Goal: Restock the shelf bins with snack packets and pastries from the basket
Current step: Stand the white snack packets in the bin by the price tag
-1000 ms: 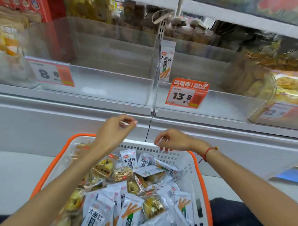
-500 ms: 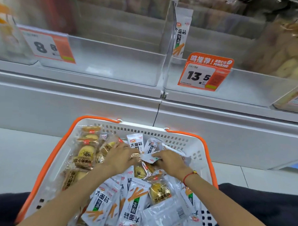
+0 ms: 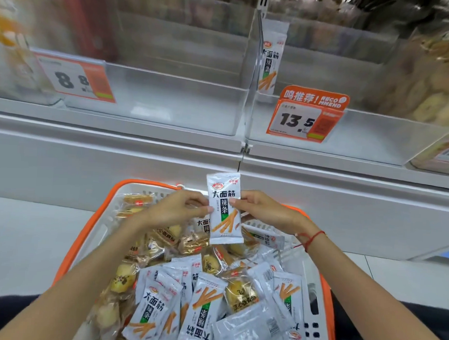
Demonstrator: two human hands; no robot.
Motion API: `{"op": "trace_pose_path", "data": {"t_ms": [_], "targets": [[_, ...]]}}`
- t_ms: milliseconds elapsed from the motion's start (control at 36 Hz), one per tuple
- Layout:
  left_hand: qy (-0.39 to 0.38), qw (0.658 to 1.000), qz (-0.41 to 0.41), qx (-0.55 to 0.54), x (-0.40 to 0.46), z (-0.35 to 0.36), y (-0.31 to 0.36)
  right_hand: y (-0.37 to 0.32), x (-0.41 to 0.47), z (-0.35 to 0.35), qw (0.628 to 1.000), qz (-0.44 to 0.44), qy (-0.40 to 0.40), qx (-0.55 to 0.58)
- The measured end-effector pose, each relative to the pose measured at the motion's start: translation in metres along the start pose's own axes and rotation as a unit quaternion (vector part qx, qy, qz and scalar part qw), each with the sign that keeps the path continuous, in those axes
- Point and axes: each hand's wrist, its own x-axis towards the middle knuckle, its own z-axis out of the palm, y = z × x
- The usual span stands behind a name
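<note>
Hands, left (image 3: 177, 211) and right (image 3: 264, 212), pinching snack packet (image 3: 224, 208) above basket (image 3: 94, 231); lifting upright toward 13.5-tag bin (image 3: 372, 139).

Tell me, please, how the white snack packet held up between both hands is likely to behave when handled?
The snack packet probably weighs little: the left hand and right hand hold it upright by fingertip pinches alone. It looks thin and flat, so likely flexible rather than stiff. Its glossy film may be slippery, so a light grip could slide.
</note>
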Motion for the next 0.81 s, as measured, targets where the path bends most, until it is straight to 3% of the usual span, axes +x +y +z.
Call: {"op": "trace_pose_path", "data": {"t_ms": [139, 278, 389, 556, 639, 806], "targets": [[0.023, 0.999, 0.012, -0.044, -0.009, -0.021, 0.020, -0.022, -0.006, 0.009, 0.997, -0.034, 0.062, 0.004], [0.083, 0.993, 0.059, -0.061, -0.014, -0.030, 0.042, -0.053, -0.018, 0.019, 0.956, -0.084, 0.155, -0.235], [0.168, 0.976, 0.123, -0.062, -0.018, -0.034, 0.070, -0.094, -0.037, 0.016, 0.930, -0.130, 0.215, -0.268], [0.224, 0.946, 0.232, -0.034, -0.023, -0.055, 0.131, -0.164, -0.050, -0.019, 0.966, -0.125, 0.204, -0.096], [0.250, 0.939, 0.236, 0.021, -0.018, -0.071, 0.155, -0.186, -0.052, -0.046, 0.980, -0.073, 0.183, 0.015], [0.340, 0.909, 0.202, 0.132, 0.014, -0.091, 0.190, -0.201, -0.075, -0.106, 0.982, -0.010, 0.160, 0.098]]}}
